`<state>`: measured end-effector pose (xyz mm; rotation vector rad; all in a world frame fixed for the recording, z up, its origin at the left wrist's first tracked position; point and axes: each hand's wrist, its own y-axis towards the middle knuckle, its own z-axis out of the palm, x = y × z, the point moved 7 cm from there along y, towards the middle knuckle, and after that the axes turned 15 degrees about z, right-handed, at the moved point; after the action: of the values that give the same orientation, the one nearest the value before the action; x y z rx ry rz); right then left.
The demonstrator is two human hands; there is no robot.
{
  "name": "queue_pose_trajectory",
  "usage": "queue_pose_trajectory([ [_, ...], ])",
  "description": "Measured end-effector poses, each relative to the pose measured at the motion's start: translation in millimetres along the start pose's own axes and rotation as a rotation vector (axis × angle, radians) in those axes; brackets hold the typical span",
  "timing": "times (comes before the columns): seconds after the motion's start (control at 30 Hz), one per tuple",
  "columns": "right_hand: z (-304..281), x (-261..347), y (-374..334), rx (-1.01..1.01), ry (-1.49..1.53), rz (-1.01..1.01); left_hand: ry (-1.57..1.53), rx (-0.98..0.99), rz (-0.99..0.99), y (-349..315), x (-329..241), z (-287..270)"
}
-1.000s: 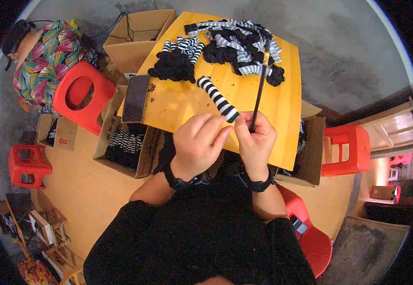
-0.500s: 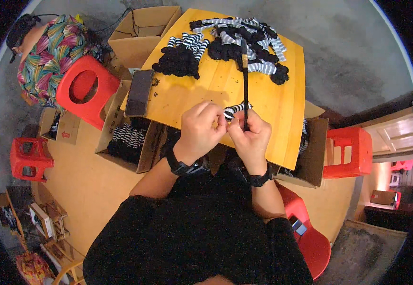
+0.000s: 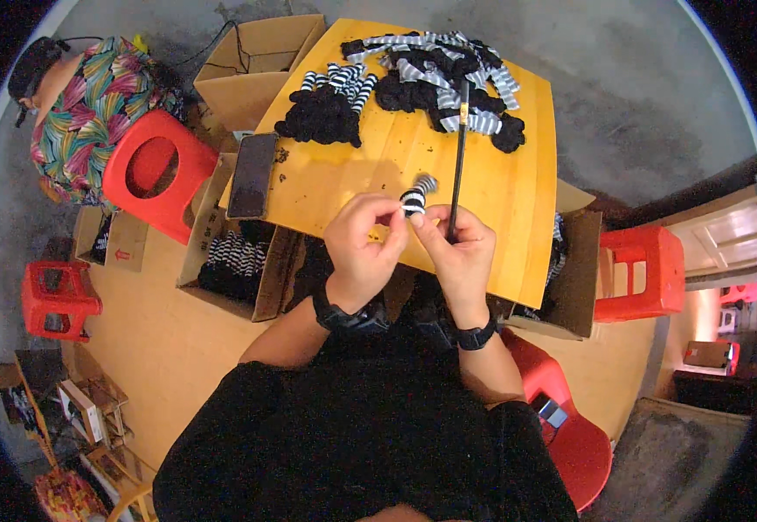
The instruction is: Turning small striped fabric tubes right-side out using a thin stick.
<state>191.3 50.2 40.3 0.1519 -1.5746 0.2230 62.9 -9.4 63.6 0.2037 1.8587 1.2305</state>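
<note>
Between my hands, over the near half of the table, is a small black-and-white striped knitted piece (image 3: 416, 197). My left hand (image 3: 363, 248) pinches its near left edge with thumb and forefinger. My right hand (image 3: 460, 252) grips its right side and also holds a thin black rod (image 3: 459, 165), which points up and away over the table. Farther back lie a bunch of black knitwear with black-and-white striped ends (image 3: 323, 117) and a larger heap of black and grey-striped knitwear (image 3: 448, 78).
The yellow table (image 3: 343, 187) carries a dark phone (image 3: 252, 176) at its left edge. Cardboard boxes of striped knitwear (image 3: 232, 264) flank it. Red stools (image 3: 159, 170) stand left and right (image 3: 643, 274). A person in a patterned top (image 3: 91, 122) is at far left.
The striped piece now stands more upright, its free end pointing up and away. The rod's far end has swung right. My left hand has shifted slightly, its fingers more visible.
</note>
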Motion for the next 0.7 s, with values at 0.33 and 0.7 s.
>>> queue_pose_trajectory([
  [0.33, 9, -11, -2, 0.070, 0.278, 0.152, 0.073, -0.047, 0.149, -5, -12, 0],
  [0.7, 2, 0, 5, -0.106, -0.061, -0.072, -0.017, 0.029, 0.011, -12, 3, 10],
])
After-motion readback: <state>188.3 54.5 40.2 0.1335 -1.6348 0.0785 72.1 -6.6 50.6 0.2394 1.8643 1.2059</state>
